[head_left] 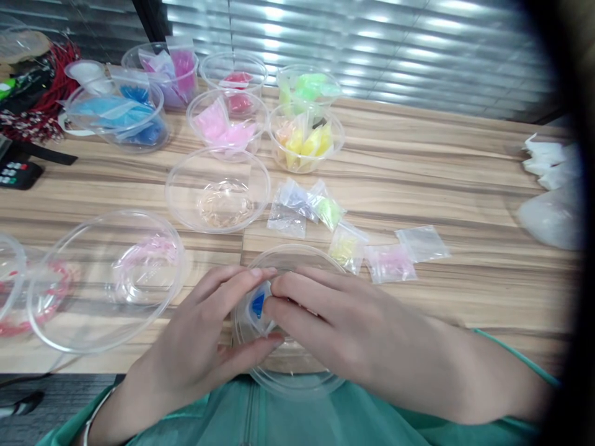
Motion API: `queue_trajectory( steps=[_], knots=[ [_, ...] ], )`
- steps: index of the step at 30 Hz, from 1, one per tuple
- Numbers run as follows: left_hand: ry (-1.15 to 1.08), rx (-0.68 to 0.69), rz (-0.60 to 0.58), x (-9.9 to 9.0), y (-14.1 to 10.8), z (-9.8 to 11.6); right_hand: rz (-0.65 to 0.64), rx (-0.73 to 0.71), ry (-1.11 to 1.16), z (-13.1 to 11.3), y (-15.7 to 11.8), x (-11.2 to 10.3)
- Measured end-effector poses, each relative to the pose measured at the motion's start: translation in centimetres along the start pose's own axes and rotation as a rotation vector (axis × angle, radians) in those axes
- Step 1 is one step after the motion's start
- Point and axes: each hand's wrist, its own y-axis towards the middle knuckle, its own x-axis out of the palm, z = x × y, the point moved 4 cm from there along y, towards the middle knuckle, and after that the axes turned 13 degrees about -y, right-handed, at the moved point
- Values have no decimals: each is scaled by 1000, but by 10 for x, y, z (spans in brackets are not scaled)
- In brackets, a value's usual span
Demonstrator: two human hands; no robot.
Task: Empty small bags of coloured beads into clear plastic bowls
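Low over a clear plastic bowl (297, 378) at the table's front edge, my two hands meet at a small plastic zip bag (257, 305) with something deep blue in it. My right hand (334, 316) is closed, its fingertips pinching the bag's right side. My left hand (204, 328) curls around the bag from the left, index finger above and thumb below; its grip is partly hidden. Just beyond the bowl lie small zip bags with yellow (346, 251), pink (390, 261), green (328, 209) and bluish-grey (296, 197) contents.
Clear bowls stand at left (106, 341) and middle (218, 229). Further back, bowls hold bags of blue (116, 118), pink (227, 127), yellow (307, 145) and green (309, 90) material. Red cords (58, 77) and a remote (18, 174) lie far left, white tissue (546, 161) far right.
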Motion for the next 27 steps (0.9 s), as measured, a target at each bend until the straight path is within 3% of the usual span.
queue_trajectory(
  steps=[6,14,21,27],
  knots=[
    [53,37,-25,0,-3,-3,131,15,1,-6,0,0],
    [-49,72,-38,2,-6,-6,279,-24,-11,-10,5,4],
    [-32,39,-28,2,-3,-5,272,-20,42,-3,6,10],
    [-2,-3,13,2,-3,-8,164,-31,-9,-4,4,12]
  ],
)
